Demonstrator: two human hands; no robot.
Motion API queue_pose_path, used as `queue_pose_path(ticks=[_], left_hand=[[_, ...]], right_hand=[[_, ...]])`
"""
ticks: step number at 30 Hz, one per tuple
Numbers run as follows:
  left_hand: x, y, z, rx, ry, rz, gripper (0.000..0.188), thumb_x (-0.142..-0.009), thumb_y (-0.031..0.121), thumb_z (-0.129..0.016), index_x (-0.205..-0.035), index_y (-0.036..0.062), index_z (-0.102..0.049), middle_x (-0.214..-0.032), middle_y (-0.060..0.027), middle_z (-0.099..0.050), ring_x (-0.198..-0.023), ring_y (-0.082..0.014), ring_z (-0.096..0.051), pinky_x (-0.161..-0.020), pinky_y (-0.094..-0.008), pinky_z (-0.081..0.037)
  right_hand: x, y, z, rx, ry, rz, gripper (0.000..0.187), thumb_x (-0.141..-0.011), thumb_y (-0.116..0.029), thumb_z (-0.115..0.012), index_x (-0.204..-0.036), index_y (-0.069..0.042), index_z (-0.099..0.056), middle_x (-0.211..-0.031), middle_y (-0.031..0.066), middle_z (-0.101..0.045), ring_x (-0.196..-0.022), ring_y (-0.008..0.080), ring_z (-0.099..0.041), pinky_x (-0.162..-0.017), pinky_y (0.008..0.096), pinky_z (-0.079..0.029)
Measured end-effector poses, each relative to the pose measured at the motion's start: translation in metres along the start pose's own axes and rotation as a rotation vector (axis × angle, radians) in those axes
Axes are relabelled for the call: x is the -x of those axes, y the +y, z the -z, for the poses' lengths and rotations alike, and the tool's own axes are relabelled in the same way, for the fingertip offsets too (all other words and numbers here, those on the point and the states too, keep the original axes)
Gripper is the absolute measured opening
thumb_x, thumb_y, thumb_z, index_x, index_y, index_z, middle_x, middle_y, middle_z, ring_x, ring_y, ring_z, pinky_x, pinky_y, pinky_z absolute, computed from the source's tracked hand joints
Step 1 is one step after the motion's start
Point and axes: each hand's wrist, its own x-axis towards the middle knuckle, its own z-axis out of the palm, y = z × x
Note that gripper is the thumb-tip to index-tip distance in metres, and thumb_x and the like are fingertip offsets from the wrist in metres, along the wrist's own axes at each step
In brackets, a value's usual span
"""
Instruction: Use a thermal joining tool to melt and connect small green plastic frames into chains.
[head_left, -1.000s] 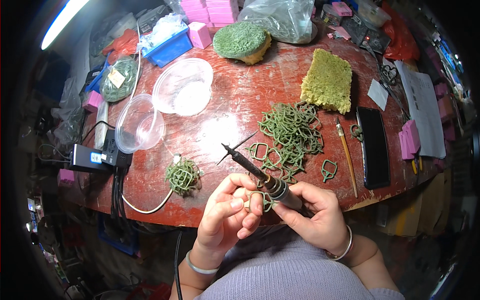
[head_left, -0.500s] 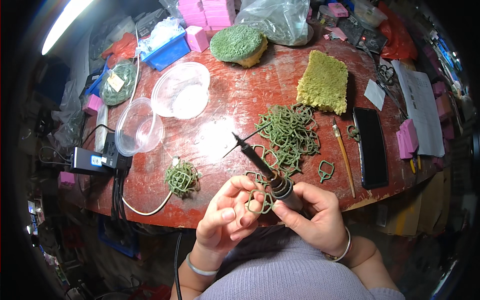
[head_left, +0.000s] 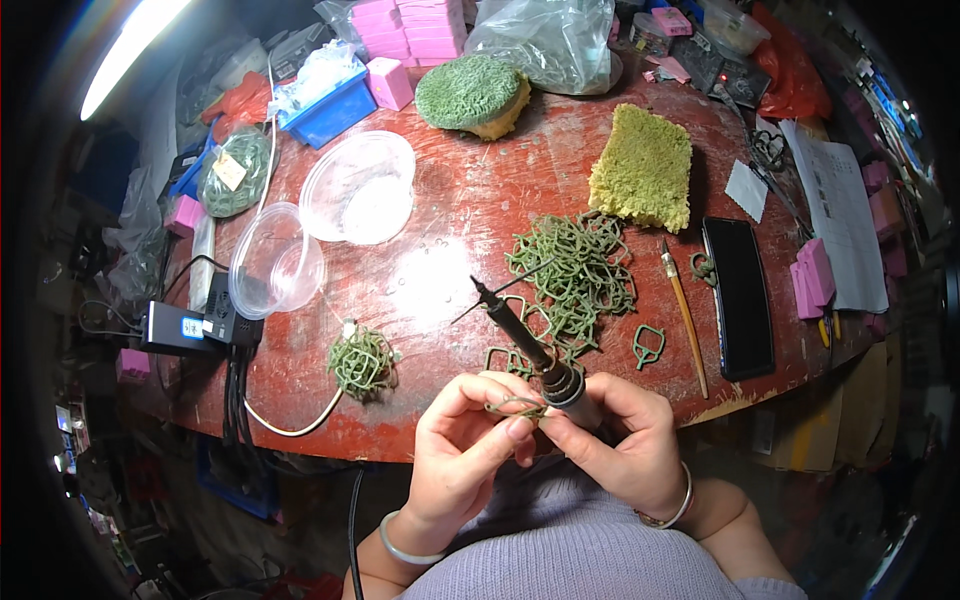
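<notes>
By scuffed tabletop (head_left: 455, 185), left hand (head_left: 462, 440) pinches green loop (head_left: 530, 409); right hand (head_left: 632, 440) clasps soldering iron (head_left: 538, 355).

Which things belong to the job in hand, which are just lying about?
Seemingly in use:
green loop, in left hand
soldering-iron-like tool, in right hand
pile of green loops

Seemingly lying about:
phone
yellow sponge
clear tubs
wooden-handled tool

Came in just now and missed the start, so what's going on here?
A person sits at a red table, their left hand pinching a small green loop. Their right hand grips an iron-like tool, its tip pointing away from them. The right thumb is close to the loop. Beyond lies a loose pile of similar green pieces, with a smaller clump to the left.
</notes>
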Motion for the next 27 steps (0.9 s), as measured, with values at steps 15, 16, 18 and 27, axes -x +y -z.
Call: queue_pose_path(ticks=[15,16,18,27], left_hand=[[0.000,0.005,0.001,-0.289,0.185,-0.080,0.039,-0.089,-0.006,-0.061,-0.122,0.0005,-0.042,-0.090,-0.0082,-0.058,-0.072,-0.0104,-0.059,-0.049,-0.0241,-0.054],[0.000,0.005,0.000,-0.285,0.187,-0.081,0.040,-0.089,-0.006,-0.060,-0.124,0.0006,-0.042,-0.090,-0.0076,-0.057,-0.070,-0.0099,-0.058,-0.049,-0.0243,-0.054],[0.000,0.006,-0.001,-0.281,0.189,-0.082,0.041,-0.089,-0.007,-0.059,-0.125,0.0006,-0.042,-0.090,-0.0069,-0.055,-0.069,-0.0095,-0.057,-0.048,-0.0244,-0.054],[0.000,0.007,0.001,-0.287,0.157,-0.046,0.045,-0.089,-0.013,-0.057,-0.128,-0.0010,-0.039,-0.092,-0.0084,-0.055,-0.071,-0.0092,-0.058,-0.057,-0.0233,-0.056]], right_hand=[[0.028,0.004,0.044,0.790,0.129,0.380,0.030,-0.084,-0.017,-0.078,-0.103,0.001,-0.065,-0.073,0.0081,-0.060,-0.058,0.0162,-0.059,-0.051,0.0274,-0.046],[0.028,0.004,0.043,0.814,0.122,0.368,0.030,-0.083,-0.016,-0.078,-0.104,0.001,-0.065,-0.073,0.0084,-0.061,-0.059,0.0170,-0.060,-0.051,0.0283,-0.047],[0.027,0.004,0.040,0.837,0.115,0.356,0.031,-0.083,-0.016,-0.079,-0.104,0.002,-0.065,-0.073,0.0088,-0.061,-0.059,0.0179,-0.061,-0.051,0.0292,-0.048],[0.024,0.001,0.039,0.920,0.078,0.352,0.031,-0.081,-0.014,-0.080,-0.103,0.001,-0.065,-0.073,0.0086,-0.061,-0.057,0.0207,-0.062,-0.050,0.0316,-0.049]])
